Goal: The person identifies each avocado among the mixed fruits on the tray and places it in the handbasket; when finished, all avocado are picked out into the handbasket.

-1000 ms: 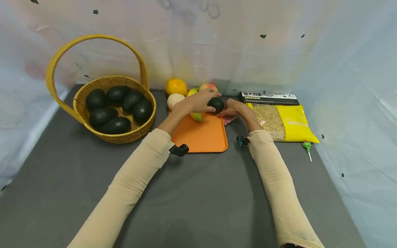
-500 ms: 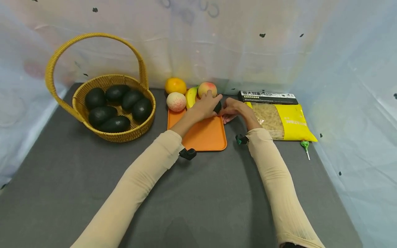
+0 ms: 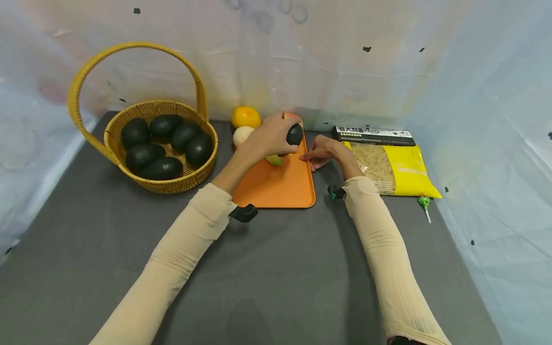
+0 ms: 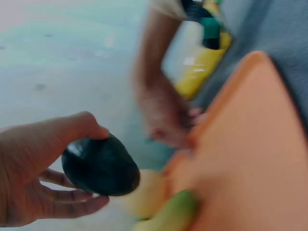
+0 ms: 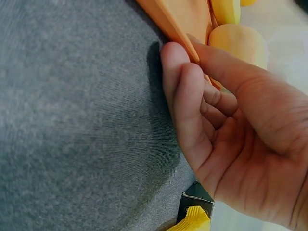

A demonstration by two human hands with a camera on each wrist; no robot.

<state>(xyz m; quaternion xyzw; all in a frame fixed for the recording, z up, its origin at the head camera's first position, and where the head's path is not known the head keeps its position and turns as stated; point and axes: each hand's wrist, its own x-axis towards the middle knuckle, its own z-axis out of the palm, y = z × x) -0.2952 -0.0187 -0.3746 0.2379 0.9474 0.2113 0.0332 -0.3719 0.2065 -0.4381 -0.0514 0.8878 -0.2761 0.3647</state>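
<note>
My left hand [image 3: 270, 138] holds a dark green avocado [image 3: 295, 134] above the back of an orange tray [image 3: 280, 189]. In the left wrist view the thumb lies along the top of the avocado [image 4: 98, 166], and the fingers curl beneath it. My right hand [image 3: 324, 152] pinches the tray's right rim; the right wrist view shows the thumb inside the rim [image 5: 168, 24] and fingers outside it. A banana [image 3: 274, 160] lies on the tray, partly hidden by my left hand. Behind that hand a reddish peach [image 3: 294, 116] shows only in part.
A pale peach [image 3: 242, 135] and an orange [image 3: 246, 116] sit at the tray's back left. Farther left stands a wicker basket [image 3: 172, 187] with a tall handle and several avocados. On the right are a black pasta box [image 3: 374, 136], a yellow pasta bag [image 3: 405, 167] and a green lollipop [image 3: 424, 203].
My left hand reached rightward with the avocado toward the tray's right rim, then drew back up and left, still holding it. My right hand stays at the rim.
</note>
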